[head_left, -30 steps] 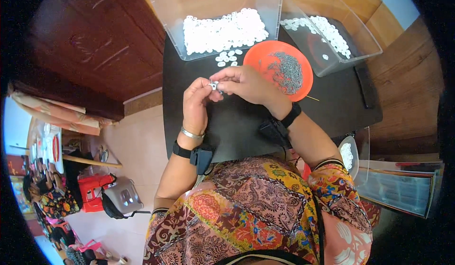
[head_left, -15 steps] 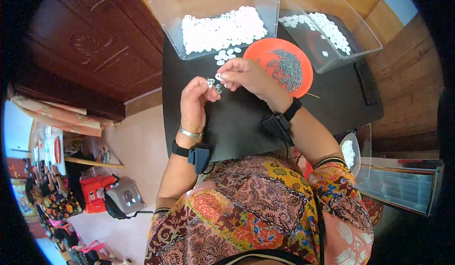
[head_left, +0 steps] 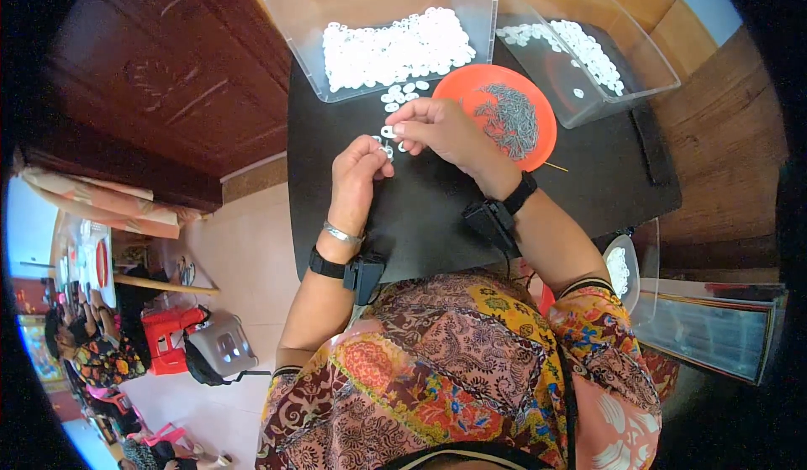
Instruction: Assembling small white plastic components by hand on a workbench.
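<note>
Over the dark table (head_left: 420,226), my left hand (head_left: 356,171) pinches a small white plastic piece (head_left: 387,153) with a thin metal pin showing at it. My right hand (head_left: 441,138) holds another small white oval piece (head_left: 387,132) between thumb and fingertips, close above the left fingertips. Another white piece shows just below the right fingers; whether it is held I cannot tell. Several loose white oval pieces (head_left: 409,88) with holes lie beyond my hands. A red-orange plate (head_left: 467,83) of small grey metal pins (head_left: 514,121) sits beside my right hand.
A clear bin (head_left: 303,58) heaped with white pieces stands at the back. Right of it is a second clear bin (head_left: 588,117) with fewer pieces. A thin yellow stick (head_left: 556,167) pokes out by the plate. Lower right, a small container (head_left: 618,272) holds white pieces.
My left hand has shifted slightly right and turned, bringing its piece nearer the one in my right hand. The right hand has barely moved.
</note>
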Available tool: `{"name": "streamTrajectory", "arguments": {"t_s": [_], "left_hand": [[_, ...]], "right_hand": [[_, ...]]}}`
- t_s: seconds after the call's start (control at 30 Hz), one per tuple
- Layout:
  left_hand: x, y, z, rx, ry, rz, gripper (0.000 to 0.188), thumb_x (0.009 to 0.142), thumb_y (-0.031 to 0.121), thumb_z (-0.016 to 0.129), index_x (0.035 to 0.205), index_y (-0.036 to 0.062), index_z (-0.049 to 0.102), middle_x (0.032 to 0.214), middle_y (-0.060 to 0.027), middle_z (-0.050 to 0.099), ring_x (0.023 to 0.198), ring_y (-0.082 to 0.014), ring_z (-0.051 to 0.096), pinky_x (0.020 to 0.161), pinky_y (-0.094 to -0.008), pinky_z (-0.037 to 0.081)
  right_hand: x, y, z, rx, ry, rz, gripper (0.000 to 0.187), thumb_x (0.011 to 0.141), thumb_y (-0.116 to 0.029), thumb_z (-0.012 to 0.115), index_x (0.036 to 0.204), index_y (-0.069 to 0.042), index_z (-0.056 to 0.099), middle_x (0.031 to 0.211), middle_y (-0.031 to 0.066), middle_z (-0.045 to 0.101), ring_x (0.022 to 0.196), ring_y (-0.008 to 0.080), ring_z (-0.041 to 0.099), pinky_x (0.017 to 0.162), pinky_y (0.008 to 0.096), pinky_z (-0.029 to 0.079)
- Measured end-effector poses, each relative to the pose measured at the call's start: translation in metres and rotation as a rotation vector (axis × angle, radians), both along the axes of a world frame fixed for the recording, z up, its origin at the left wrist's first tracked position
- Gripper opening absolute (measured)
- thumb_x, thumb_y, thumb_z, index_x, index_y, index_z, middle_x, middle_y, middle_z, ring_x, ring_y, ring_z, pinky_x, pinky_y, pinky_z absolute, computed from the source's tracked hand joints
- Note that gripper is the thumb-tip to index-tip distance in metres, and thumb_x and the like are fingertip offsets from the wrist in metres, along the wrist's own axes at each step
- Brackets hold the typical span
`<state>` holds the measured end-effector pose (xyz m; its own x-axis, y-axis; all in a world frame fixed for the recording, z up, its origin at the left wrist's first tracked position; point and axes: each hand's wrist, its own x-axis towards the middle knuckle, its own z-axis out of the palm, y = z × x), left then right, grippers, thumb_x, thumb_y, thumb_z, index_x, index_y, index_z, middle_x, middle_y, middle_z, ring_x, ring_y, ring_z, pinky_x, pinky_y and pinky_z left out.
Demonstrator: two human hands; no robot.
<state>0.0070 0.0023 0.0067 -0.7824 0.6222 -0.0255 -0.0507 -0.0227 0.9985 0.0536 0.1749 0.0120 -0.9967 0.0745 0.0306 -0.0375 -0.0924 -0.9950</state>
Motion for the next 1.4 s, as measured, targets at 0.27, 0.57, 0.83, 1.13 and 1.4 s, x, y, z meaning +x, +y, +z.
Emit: {"name": "streamTrajectory", "arguments": {"t_s": [0.27,0.57,0.83,1.13,1.4], "left_hand": [[0.002,0.002,-0.001,0.045,0.004,0.015,0.013,0.084,0.009,0.05,0.073,0.0047,0.054,0.065,0.0002,0.054,0.06,-0.0068,0.049,0.057,-0.0204,0.037],[0.001,0.001,-0.002,0.048,0.032,0.012,0.013,0.084,0.008,0.05,0.072,0.004,0.054,0.065,0.0,0.054,0.06,-0.0069,0.049,0.057,-0.0205,0.037],[0.001,0.001,-0.004,0.06,0.007,0.031,0.013,0.084,0.008,0.05,0.073,0.0037,0.054,0.065,-0.0002,0.054,0.06,-0.0069,0.05,0.057,-0.0206,0.038],[0.001,0.002,-0.003,0.017,0.06,0.04,0.015,0.085,0.01,0.049,0.071,0.004,0.053,0.064,-0.0002,0.053,0.06,-0.0072,0.049,0.056,-0.0213,0.037],[0.001,0.001,-0.009,0.082,-0.02,0.054,0.015,0.086,0.01,0.05,0.073,0.0045,0.054,0.065,0.0,0.054,0.06,-0.0063,0.049,0.056,-0.0201,0.037]], "right_hand": [[0.001,-0.004,0.002,0.039,0.031,0.008,0.015,0.087,-0.011,0.058,0.097,-0.001,0.063,0.077,0.0009,0.062,0.065,0.0054,0.055,0.058,0.0194,0.046],[-0.001,-0.002,-0.002,0.021,0.04,0.018,0.014,0.087,-0.01,0.058,0.096,-0.001,0.063,0.077,0.0002,0.061,0.065,0.0056,0.055,0.058,0.0193,0.045],[0.0,-0.005,-0.003,0.098,0.055,0.022,0.013,0.086,-0.009,0.058,0.095,-0.001,0.063,0.074,-0.0005,0.06,0.064,0.005,0.054,0.057,0.0193,0.044],[0.003,-0.008,0.001,0.203,0.067,0.035,0.014,0.085,-0.009,0.059,0.096,-0.001,0.061,0.078,-0.0001,0.06,0.067,0.0052,0.054,0.06,0.02,0.044],[0.011,-0.014,0.009,0.119,0.082,0.15,0.03,0.08,-0.003,0.063,0.107,0.001,0.052,0.084,0.0037,0.06,0.076,0.0088,0.061,0.07,0.0222,0.048]]}}
